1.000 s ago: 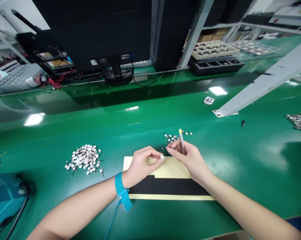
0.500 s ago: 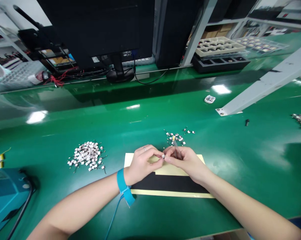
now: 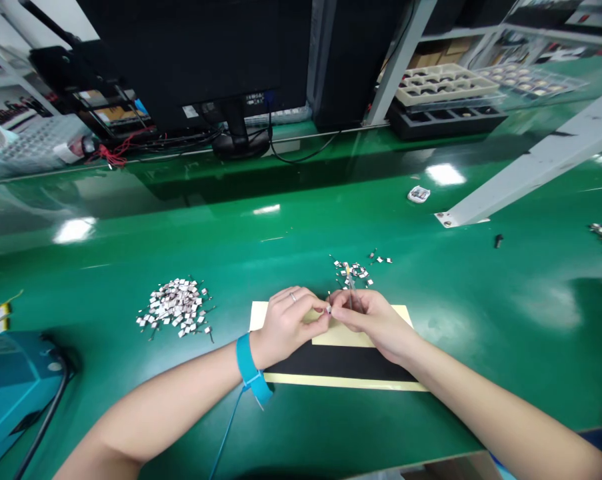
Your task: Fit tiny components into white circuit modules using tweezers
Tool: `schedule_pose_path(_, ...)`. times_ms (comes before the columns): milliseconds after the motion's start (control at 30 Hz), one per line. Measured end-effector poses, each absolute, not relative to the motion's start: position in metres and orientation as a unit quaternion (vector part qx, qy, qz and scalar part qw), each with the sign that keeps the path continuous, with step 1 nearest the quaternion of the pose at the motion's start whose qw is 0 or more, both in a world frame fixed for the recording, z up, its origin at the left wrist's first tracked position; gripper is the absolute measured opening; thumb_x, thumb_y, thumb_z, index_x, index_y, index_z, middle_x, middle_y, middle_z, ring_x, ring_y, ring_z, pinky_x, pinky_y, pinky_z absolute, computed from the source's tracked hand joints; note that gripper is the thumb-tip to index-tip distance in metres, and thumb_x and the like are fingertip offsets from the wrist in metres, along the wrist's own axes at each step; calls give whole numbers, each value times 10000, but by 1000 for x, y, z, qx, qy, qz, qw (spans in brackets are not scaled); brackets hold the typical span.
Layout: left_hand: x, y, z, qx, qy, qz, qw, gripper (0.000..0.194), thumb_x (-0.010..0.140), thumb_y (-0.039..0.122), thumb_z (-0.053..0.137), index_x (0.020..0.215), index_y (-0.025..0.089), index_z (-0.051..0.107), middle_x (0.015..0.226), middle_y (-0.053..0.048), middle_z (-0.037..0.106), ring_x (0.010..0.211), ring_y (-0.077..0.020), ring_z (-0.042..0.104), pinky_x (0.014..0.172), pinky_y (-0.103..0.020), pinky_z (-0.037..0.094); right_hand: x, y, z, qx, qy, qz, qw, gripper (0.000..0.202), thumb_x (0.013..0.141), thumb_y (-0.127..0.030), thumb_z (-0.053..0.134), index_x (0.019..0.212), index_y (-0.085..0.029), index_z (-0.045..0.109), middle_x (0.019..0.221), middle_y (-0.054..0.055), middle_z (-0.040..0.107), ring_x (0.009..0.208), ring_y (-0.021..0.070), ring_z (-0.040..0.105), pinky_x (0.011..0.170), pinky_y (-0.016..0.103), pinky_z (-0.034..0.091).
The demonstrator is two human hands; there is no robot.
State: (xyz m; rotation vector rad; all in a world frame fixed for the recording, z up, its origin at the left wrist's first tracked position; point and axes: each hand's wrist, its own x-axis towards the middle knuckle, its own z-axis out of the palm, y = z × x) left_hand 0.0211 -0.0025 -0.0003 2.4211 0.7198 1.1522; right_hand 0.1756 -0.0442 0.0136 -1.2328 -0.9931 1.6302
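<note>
My left hand (image 3: 295,319), with a ring on a finger and a blue strap (image 3: 251,370) on the wrist, pinches a small white part with a thin dark lead (image 3: 329,309). The fingertips of my right hand (image 3: 375,319) meet at the same small part. A pair of tweezers (image 3: 351,283) with a yellowish end sticks up out of my right hand. Both hands are over a yellow sheet (image 3: 341,339) bearing a black strip (image 3: 341,361). Just beyond my right hand lies a loose cluster of similar small parts (image 3: 359,272).
A larger pile of white parts (image 3: 175,305) lies left of my hands. At the far left stands a blue machine (image 3: 15,393) with a black cable. A grey slanted post (image 3: 521,167) is bolted down at the right. A monitor (image 3: 195,60) and stacked trays (image 3: 443,87) are at the back.
The view has shifted slightly. My hands stay together at the small part, with only a slight shift of the fingers.
</note>
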Motion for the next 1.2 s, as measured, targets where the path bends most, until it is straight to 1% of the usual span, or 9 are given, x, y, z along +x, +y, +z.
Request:
schedule_pose_path(200,21,-2,0,857,257,410,180,61,733,186,541,683,156,554,590,-10,597,548,-102,548,542,-218,439,176,-45,12,-487,-382,663,420,199,681,-296,625,604,-147,520,707,-16,504,455,33,287,423,209,188)
schedule_pose_path(333,21,-2,-1,856,254,412,180,53,727,187,552,689,152,557,586,-12,597,548,-102,545,541,-219,435,175,-46,12,-491,-390,654,423,186,679,-282,626,594,-152,523,700,-16,520,495,45,371,461,204,265)
schedule_pose_path(567,20,-2,-4,872,241,396,160,81,738,218,547,682,161,555,594,-11,609,554,-105,550,548,-229,421,171,-47,10,-534,-409,600,432,215,636,-292,657,554,-157,512,689,-3,543,679,109,512,652,238,377)
schedule_pose_path(733,19,-2,-3,864,241,409,170,77,740,222,546,690,164,558,582,-5,610,539,-103,553,537,-227,420,177,-44,9,-526,-375,629,434,317,589,-305,694,562,-168,409,664,-9,562,597,95,506,551,216,373)
schedule_pose_path(833,20,-4,-3,860,239,417,173,72,743,221,547,703,162,557,586,-6,613,544,-103,554,539,-226,427,181,-43,12,-518,-410,632,406,278,618,-330,670,631,-173,441,630,-21,531,512,73,434,454,193,302)
schedule_pose_path(967,22,-6,4,893,233,354,152,120,780,250,508,758,155,577,666,-21,642,638,-123,579,611,-242,446,182,-44,13,-572,-527,507,371,225,639,-352,639,670,-167,515,510,-52,389,456,73,338,426,205,256)
schedule_pose_path(1067,6,1,24,931,243,248,114,192,830,264,431,913,157,566,846,-38,653,798,-149,583,719,-267,450,190,-40,10,-621,-602,352,358,235,648,-390,616,704,-177,534,453,-65,323,403,80,297,403,218,239)
schedule_pose_path(1133,-19,6,42,943,272,167,100,209,843,220,404,992,166,540,943,-38,634,889,-158,563,784,-277,440,197,-36,7,-641,-648,222,346,233,670,-408,592,717,-186,537,465,-48,350,408,94,332,415,230,257)
schedule_pose_path(1200,-53,8,58,940,318,86,87,193,838,177,404,957,176,555,933,-33,630,869,-157,568,776,-274,447,202,-35,6,-643,-682,113,329,208,706,-397,561,717,-191,535,511,-18,410,448,115,396,439,238,283)
